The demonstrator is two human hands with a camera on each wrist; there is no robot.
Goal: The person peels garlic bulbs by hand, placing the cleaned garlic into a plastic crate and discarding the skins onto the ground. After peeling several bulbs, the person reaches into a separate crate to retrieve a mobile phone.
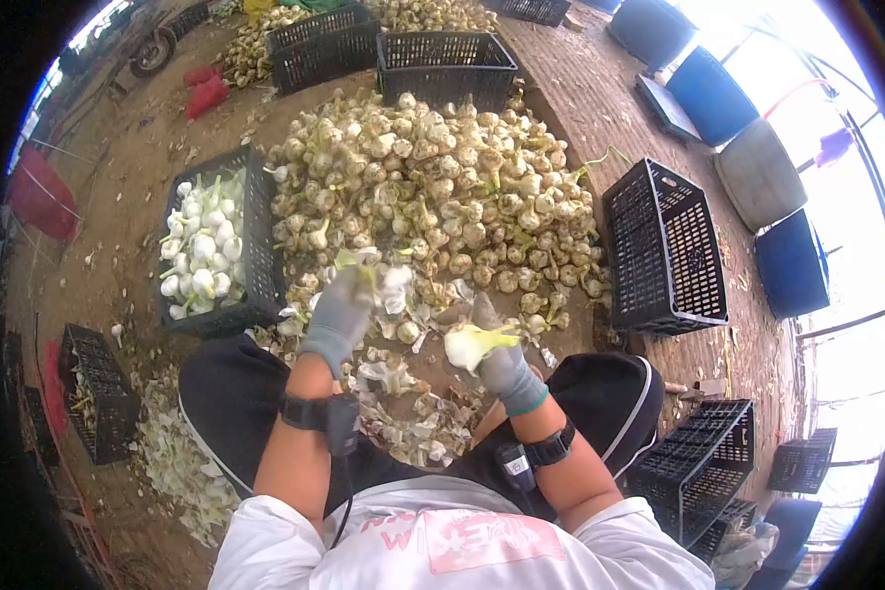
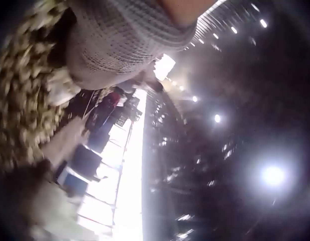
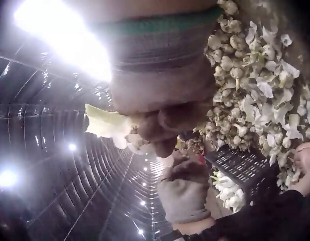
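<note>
My gloved right hand [image 1: 506, 374] grips a white garlic bulb [image 1: 464, 348] whose pale green stem points right in the head view. In the right wrist view, the stem [image 3: 102, 122] sticks out beyond the curled fingers. My gloved left hand [image 1: 340, 313] is blurred, over the near edge of the pile to the left of the bulb. At its fingertips is a pale greenish piece of garlic skin [image 1: 358, 262], and in the right wrist view its fingers look curled. Loose peelings [image 1: 418, 418] lie between the legs, below both hands.
A large heap of unpeeled garlic [image 1: 433, 187] lies ahead. On the left stands a black crate [image 1: 258, 231] with peeled white bulbs [image 1: 205, 246] in it. Another black crate [image 1: 667, 248] stands to the right. More crates and blue tubs [image 1: 792, 265] line the edges.
</note>
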